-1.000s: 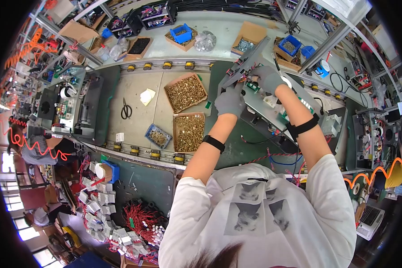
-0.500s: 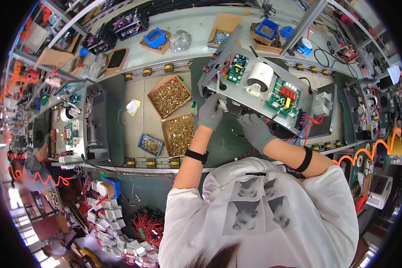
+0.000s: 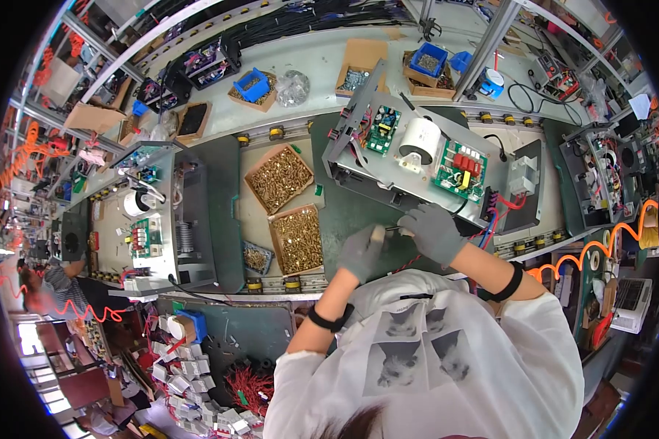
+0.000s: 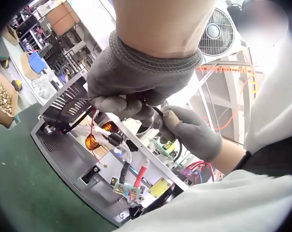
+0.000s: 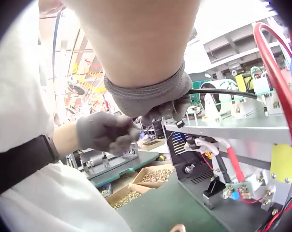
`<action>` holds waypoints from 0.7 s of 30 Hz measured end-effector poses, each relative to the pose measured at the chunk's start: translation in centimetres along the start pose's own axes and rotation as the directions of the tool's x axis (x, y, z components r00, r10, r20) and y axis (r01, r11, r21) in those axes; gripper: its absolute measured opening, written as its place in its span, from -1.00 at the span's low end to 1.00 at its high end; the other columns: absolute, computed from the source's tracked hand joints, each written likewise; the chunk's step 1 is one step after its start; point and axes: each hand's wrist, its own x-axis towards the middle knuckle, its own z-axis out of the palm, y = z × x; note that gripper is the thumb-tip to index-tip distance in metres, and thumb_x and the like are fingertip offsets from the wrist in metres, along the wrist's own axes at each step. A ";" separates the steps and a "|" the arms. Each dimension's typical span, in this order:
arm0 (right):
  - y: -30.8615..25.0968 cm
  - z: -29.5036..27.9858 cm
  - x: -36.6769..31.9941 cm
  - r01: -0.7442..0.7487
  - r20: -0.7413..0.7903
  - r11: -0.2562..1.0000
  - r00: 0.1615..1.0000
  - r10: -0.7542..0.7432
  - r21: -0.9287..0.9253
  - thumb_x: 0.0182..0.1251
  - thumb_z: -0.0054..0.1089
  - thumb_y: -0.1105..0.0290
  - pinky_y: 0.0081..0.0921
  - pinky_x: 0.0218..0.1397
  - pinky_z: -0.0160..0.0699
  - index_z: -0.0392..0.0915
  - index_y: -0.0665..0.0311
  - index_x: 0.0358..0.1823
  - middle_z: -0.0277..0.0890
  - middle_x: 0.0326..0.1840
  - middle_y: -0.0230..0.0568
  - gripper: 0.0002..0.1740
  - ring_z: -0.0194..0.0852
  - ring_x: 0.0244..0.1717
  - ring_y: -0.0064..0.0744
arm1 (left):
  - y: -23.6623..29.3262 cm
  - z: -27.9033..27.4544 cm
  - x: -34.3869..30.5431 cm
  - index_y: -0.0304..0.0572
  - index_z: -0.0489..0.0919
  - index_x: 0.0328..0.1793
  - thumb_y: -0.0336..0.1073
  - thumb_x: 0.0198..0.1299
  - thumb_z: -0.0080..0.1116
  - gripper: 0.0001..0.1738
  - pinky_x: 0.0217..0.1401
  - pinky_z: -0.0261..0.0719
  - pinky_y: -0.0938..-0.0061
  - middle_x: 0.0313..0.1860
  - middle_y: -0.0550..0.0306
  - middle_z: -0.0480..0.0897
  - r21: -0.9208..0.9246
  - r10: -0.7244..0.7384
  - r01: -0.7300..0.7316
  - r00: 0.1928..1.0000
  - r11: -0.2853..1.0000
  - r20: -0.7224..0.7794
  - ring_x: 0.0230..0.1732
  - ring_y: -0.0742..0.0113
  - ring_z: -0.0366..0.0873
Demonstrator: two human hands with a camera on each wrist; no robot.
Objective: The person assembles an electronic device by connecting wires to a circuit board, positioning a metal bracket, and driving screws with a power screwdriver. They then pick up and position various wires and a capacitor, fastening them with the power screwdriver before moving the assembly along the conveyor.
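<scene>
Both hands wear grey gloves and are close together in front of an opened metal chassis. My right hand grips a black cable, which runs from its fingers toward the chassis boards. The left hand has curled fingers and pinches the cable's other end, mostly hidden by the glove in the left wrist view. On the chassis top are a white cylinder, a green circuit board with red parts, and a smaller green board. Copper coils show inside the lower bay.
Two cardboard boxes of brass fasteners are left of the chassis, with a small blue bin beside them. Another chassis stands further left on the line. Red and blue wires hang at the chassis's right front corner.
Both hands have come down from the chassis top to its near side and drawn close together. The left hand moved from the chassis's front edge toward the body. The chassis at the left has shifted rightward.
</scene>
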 end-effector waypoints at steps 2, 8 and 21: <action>0.1 -0.5 -0.1 -0.001 -0.011 0.997 1.000 0.000 -0.083 0.11 0.10 0.26 -0.36 -0.19 0.33 0.50 0.04 -0.27 0.48 -0.32 -0.35 -0.85 0.44 -0.21 -0.34 | 0.3 0.1 -1.9 -0.22 0.57 -0.22 -0.18 0.28 -0.10 -0.70 -0.24 0.45 0.27 -0.41 -0.10 0.56 0.170 0.264 -0.243 0.958 0.955 -0.114 -0.33 -0.01 0.53; 0.3 -0.3 -1.5 0.150 -0.103 0.985 0.982 -0.158 -0.082 0.06 0.13 0.32 -0.35 -0.05 0.36 0.50 0.08 -0.29 0.52 -0.21 -0.34 -0.85 0.44 -0.18 -0.35 | 0.2 -2.8 -4.9 -0.31 0.55 -0.29 -0.15 0.23 -0.03 -0.67 -0.28 0.46 0.42 -0.43 -0.04 0.57 0.071 0.407 -0.407 0.913 0.911 0.019 -0.39 0.09 0.53; -0.5 0.2 -12.7 -0.044 -0.047 0.980 0.997 0.054 0.193 -0.06 0.20 0.32 -0.25 -0.02 0.37 0.50 0.11 -0.20 0.47 -0.17 -0.23 -0.69 0.41 -0.09 -0.23 | -1.9 -2.5 -1.5 0.14 0.33 0.33 0.02 0.20 -0.07 -0.44 0.13 0.43 0.22 0.14 -0.15 0.48 0.721 -0.308 0.058 0.925 0.691 0.220 0.12 -0.07 0.45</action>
